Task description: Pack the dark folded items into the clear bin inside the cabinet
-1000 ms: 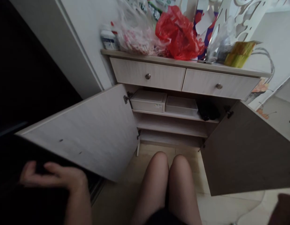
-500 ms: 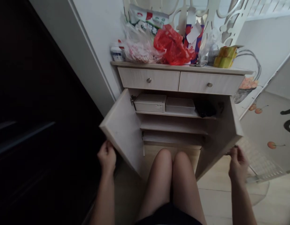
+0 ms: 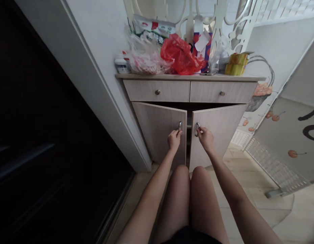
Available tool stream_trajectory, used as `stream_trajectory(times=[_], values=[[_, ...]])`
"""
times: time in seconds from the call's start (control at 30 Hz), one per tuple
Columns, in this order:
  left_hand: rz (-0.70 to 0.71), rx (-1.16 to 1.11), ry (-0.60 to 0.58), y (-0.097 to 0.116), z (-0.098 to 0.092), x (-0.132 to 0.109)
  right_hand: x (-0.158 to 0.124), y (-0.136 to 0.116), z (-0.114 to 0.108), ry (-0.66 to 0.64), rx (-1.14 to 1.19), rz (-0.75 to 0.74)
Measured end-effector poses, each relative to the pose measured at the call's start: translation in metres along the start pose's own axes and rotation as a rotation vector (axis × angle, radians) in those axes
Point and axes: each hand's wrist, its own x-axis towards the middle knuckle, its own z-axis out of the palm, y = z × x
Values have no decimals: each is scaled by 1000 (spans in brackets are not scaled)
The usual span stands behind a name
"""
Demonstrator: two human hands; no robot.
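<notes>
A low wooden cabinet (image 3: pixel 189 78) stands against the wall in front of my knees. My left hand (image 3: pixel 174 139) grips the metal knob of the left cabinet door (image 3: pixel 157 130). My right hand (image 3: pixel 205 138) grips the knob of the right cabinet door (image 3: pixel 220 130). Both doors are nearly closed, with a narrow dark gap between them. The shelves inside are hidden. Above the doors are two closed drawers (image 3: pixel 189 91) with round knobs.
On the cabinet top lie a red plastic bag (image 3: pixel 181 59), clear bags (image 3: pixel 145 56), a yellow-green packet (image 3: pixel 235 63) and a small white bottle (image 3: pixel 120 64). A dark doorway (image 3: pixel 45 135) is at left. A glass panel with cherry prints (image 3: pixel 289 135) stands at right.
Both cabinet doors have swung from wide open to almost closed. My hands moved from the doors' outer edges inward to the knobs. The view pulled back from the cabinet.
</notes>
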Motion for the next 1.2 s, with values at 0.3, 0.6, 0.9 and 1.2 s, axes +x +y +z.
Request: stream_trajectory(times=[0.3,0.6,0.9,1.2], values=[[6,163,-104,8,26,56,61,-18,27,-101,-161,-50],[-40,119,-165,6,40,86,87,-26,44,-67,-244,0],[-59,60,-166,2,51,101,98,-12,68,-45,-133,-1],[0,78,-126,-1,56,101,100,-1,82,-59,-8,52]])
